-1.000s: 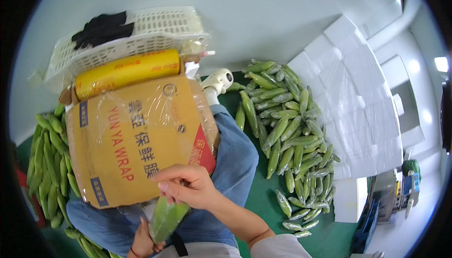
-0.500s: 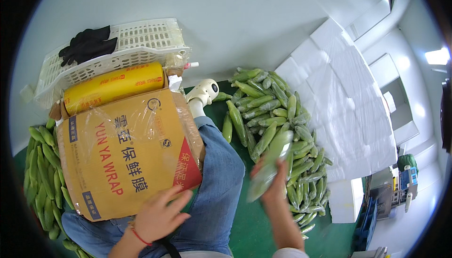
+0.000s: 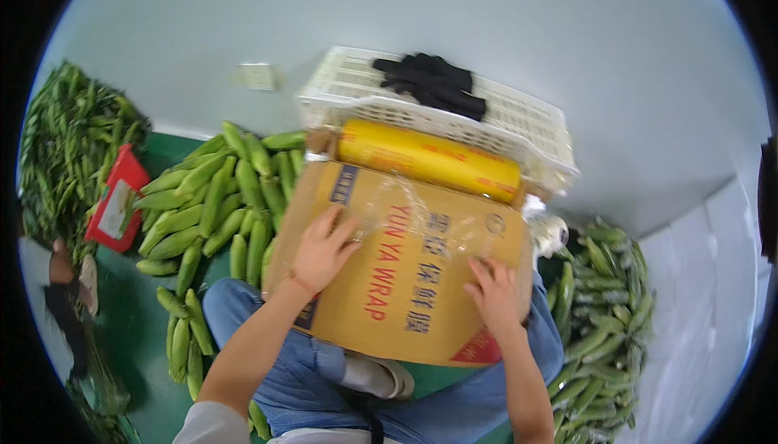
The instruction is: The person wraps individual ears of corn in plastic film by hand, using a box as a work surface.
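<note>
A cardboard box (image 3: 340, 314) lies across my lap, with a yellow roll of cling film (image 3: 429, 156) along its far edge. Clear film (image 3: 393, 201), wrinkled, stretches over part of the box top. My left hand (image 3: 320, 254) rests on the box's left side, fingers spread, holding nothing. Over the right side, my right hand (image 3: 494, 294) is open too, fingers apart at the box top. Bare green ears of corn (image 3: 211, 193) in their husks are heaped on the floor at left. On the right lies a pile of film-wrapped corn (image 3: 604, 322).
A white plastic basket (image 3: 519, 116) behind the roll carries black gloves (image 3: 429, 83). A rounded white device (image 3: 551, 236) stands by the box's right corner. Far left are a red container (image 3: 120, 201) and a leafy green heap (image 3: 73, 136). White wrapped blocks (image 3: 697, 306) line the right.
The wrapped ear of corn has left my right hand, which moved from the right pile to the box. My left hand shifted onto the box's left side. The view swung left.
</note>
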Demonstrator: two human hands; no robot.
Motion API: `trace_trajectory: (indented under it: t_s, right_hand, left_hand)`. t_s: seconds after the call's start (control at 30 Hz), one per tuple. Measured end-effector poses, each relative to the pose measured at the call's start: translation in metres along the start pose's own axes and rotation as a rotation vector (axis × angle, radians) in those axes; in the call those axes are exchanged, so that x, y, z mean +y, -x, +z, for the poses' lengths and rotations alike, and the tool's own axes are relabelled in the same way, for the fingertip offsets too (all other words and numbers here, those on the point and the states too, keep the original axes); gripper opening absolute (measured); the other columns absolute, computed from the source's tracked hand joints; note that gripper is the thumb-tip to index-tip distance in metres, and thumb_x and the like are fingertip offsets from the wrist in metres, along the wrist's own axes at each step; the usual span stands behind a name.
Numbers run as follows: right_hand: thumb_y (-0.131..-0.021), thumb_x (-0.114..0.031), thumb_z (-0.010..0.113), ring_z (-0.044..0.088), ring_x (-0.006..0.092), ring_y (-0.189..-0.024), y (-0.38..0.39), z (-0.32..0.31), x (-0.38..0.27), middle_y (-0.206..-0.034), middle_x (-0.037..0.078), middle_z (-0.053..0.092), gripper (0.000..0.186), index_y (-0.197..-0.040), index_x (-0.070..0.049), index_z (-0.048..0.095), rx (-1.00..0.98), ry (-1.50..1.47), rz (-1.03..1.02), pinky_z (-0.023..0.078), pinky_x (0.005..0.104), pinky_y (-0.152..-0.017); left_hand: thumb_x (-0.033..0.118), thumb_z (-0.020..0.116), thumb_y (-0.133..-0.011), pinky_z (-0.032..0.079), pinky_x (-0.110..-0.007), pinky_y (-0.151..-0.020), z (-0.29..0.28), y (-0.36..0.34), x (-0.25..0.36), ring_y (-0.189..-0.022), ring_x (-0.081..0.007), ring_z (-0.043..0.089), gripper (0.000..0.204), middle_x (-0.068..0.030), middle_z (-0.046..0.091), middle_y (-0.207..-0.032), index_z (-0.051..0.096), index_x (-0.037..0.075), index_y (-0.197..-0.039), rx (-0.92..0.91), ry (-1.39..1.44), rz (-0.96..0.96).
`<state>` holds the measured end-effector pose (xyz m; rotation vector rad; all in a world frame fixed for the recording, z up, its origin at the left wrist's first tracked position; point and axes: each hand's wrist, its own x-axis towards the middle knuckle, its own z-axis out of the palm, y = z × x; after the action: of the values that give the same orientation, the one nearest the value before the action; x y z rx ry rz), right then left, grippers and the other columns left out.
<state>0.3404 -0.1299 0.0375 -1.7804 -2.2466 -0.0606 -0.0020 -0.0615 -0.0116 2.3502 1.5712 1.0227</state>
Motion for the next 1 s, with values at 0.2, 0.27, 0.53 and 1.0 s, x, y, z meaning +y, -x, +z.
trace_trajectory:
  t_s: [0.2, 0.27, 0.53, 1.0]
  right_hand:
    - [-0.094, -0.016, 0.05, 0.06, 0.0333, -0.088, -0.06, 0.045, -0.001, -0.095, 0.016, 0.063, 0.019, -0.106, -0.004, 0.059, -0.004, -0.192, 0.296, 0.046, 0.0436, -0.081]
    - [-0.098, -0.016, 0.047, 0.055, 0.0239, -0.08, -0.052, 0.034, 0.03, -0.086, 0.013, 0.057, 0.016, -0.103, -0.002, 0.053, 0.187, -0.493, 0.263, 0.045, 0.0363, -0.076]
    - [-0.1, -0.014, 0.041, 0.042, 0.0156, -0.075, -0.031, 0.042, 0.037, -0.085, 0.006, 0.044, 0.013, -0.1, -0.001, 0.045, 0.21, -0.556, 0.237, 0.04, 0.0287, -0.071]
    - [-0.097, -0.023, 0.05, 0.057, 0.0283, -0.079, 0.006, -0.014, 0.018, -0.087, 0.014, 0.06, 0.023, -0.103, -0.003, 0.057, -0.118, -0.587, 0.195, 0.046, 0.0355, -0.071]
  left_hand:
    - [0.013, 0.053, -0.088, 0.05, -0.047, -0.066, -0.002, -0.056, -0.029, -0.073, -0.0355, 0.063, 0.005, -0.018, 0.062, -0.08, 0.052, 0.008, -0.088, -0.239, -0.069, -0.032]
    - [0.015, 0.054, -0.09, 0.048, -0.05, -0.059, -0.02, -0.055, -0.02, -0.061, -0.0386, 0.06, 0.01, -0.0196, 0.059, -0.069, 0.048, 0.008, -0.092, -0.002, 0.106, -0.08]
    - [0.023, 0.062, -0.085, 0.046, -0.041, -0.089, 0.004, -0.002, 0.008, -0.11, -0.0326, 0.053, 0.036, -0.016, 0.053, -0.118, 0.052, 0.011, -0.117, 0.133, 0.059, 0.164]
    - [0.017, 0.056, -0.087, 0.046, -0.044, -0.053, -0.033, -0.004, -0.013, -0.064, -0.0354, 0.057, 0.018, -0.0136, 0.054, -0.068, 0.045, 0.008, -0.097, 0.093, 0.159, 0.287]
